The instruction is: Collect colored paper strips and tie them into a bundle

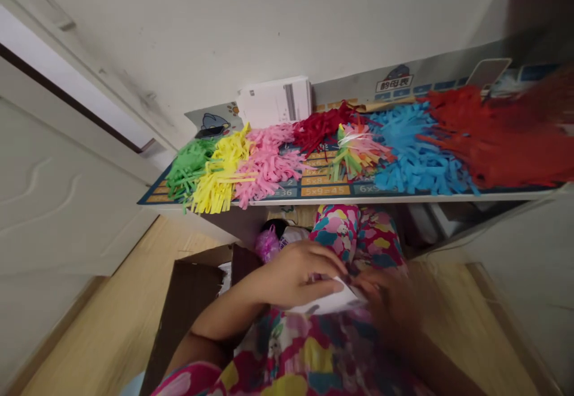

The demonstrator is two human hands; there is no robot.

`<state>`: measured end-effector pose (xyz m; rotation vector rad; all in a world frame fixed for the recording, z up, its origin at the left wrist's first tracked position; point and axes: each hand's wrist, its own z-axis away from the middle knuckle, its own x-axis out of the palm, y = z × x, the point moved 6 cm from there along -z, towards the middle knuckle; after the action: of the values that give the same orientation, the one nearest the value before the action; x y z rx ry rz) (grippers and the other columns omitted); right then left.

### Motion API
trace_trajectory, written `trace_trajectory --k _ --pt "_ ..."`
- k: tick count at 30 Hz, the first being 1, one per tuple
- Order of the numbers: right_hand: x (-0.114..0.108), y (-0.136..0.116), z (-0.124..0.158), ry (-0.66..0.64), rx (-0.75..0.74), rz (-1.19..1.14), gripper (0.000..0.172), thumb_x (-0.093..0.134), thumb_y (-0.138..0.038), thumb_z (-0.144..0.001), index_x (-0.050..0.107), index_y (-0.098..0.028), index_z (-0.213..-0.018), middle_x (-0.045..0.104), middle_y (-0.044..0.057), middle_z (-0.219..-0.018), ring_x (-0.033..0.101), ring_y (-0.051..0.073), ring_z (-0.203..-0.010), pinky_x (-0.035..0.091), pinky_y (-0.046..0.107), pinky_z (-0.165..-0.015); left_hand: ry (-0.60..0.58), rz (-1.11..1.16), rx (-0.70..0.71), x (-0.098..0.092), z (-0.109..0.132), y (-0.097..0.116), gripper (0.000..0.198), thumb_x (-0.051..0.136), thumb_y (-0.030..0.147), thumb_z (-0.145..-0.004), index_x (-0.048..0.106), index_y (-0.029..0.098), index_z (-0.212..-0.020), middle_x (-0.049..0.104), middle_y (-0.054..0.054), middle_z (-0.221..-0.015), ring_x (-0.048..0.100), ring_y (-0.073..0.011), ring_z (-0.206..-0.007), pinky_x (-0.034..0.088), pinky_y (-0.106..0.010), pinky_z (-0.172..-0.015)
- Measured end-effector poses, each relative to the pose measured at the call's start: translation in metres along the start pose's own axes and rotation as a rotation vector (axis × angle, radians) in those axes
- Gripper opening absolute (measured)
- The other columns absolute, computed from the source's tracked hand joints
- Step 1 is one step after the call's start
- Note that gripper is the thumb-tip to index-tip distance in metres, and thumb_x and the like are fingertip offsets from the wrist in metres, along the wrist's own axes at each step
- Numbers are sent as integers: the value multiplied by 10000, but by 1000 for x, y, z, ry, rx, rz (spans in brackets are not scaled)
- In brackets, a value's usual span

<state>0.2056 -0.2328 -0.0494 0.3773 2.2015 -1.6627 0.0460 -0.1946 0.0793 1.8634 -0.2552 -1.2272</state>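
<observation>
My left hand (298,276) is closed over a small white object (334,301) held low over my lap, fingers curled on its top. My right hand (388,297) meets it from the right and is smeared by motion; it touches the same white object. Both hands are below the front edge of the table (403,197). On the table lie piles of cut paper strips: green (188,165), yellow (222,171), pink (269,160), dark red (320,127), blue (415,151) and red (497,139). A tied multicoloured bundle (354,151) lies in the middle.
A white stack of cards or papers (274,101) stands against the wall at the back of the table. A brown cardboard box (191,300) sits on the wooden floor to my left. A pink bag (268,243) lies under the table.
</observation>
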Motion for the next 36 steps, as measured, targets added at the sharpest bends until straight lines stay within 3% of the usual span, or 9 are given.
trace_trajectory --k 4,7,10,14,17,21,23,27,36 --pt "2 -5 -5 133 28 -38 306 447 -409 -966 639 -228 -811 684 64 -776 646 226 -734 520 367 -692 44 -104 -23 2 8 3 222 586 297 -937 704 146 -826 708 -77 -826 653 -144 -764 473 -238 -712" --pt "8 -8 -12 169 56 -81 254 469 -412 -962 619 -212 -920 692 99 -988 652 240 -932 523 408 -835 -71 -282 -109 6 16 11 251 570 327 -946 678 164 -789 665 -28 -670 610 -129 -608 407 -237 -582" --pt "15 -13 -14 108 24 -154 226 475 -406 -967 599 -217 -980 675 116 -1114 632 240 -1069 510 429 -930 -117 -442 -177 6 26 16 222 480 246 -968 644 148 -854 679 -56 -729 628 -157 -631 422 -248 -585" --pt "25 -12 -8 -95 63 -303 226 499 -428 -959 576 -234 -1044 675 128 -1185 647 250 -1100 544 410 -893 -65 -352 -132 8 31 14 170 444 210 -961 588 161 -884 694 -80 -880 654 -174 -792 477 -255 -714" --pt "26 -13 -5 -180 60 -361 233 528 -443 -937 573 -237 -1035 688 120 -1163 663 255 -1080 553 400 -874 -47 -220 -75 14 29 8 87 502 216 -911 543 190 -839 680 -48 -832 632 -159 -746 470 -248 -698" --pt "14 -21 -7 -103 0 -257 236 589 -453 -878 587 -238 -976 716 91 -1043 696 252 -959 568 387 -810 -5 -98 -98 17 24 1 32 524 175 -872 511 204 -880 693 -45 -930 631 -138 -770 468 -236 -712" --pt "8 -24 -8 -47 7 -133 198 580 -431 -870 593 -237 -910 728 72 -945 706 243 -850 569 365 -734 5 -67 -149 17 21 -2 106 539 156 -855 505 201 -944 690 -43 -964 628 -132 -770 465 -232 -700" --pt "3 -31 -10 -36 3 9 191 519 -382 -895 597 -238 -797 734 43 -802 696 213 -694 543 319 -628 8 -61 -235 17 16 -3 147 544 155 -848 511 204 -983 655 -3 -851 583 -111 -665 428 -215 -609" --pt "-4 -29 -10 -19 -62 22 216 540 -378 -913 657 -239 -796 760 52 -865 724 210 -765 574 318 -700 27 -90 -220 20 4 5 138 536 149 -858 571 189 -985 684 -13 -854 591 -108 -635 433 -216 -606"
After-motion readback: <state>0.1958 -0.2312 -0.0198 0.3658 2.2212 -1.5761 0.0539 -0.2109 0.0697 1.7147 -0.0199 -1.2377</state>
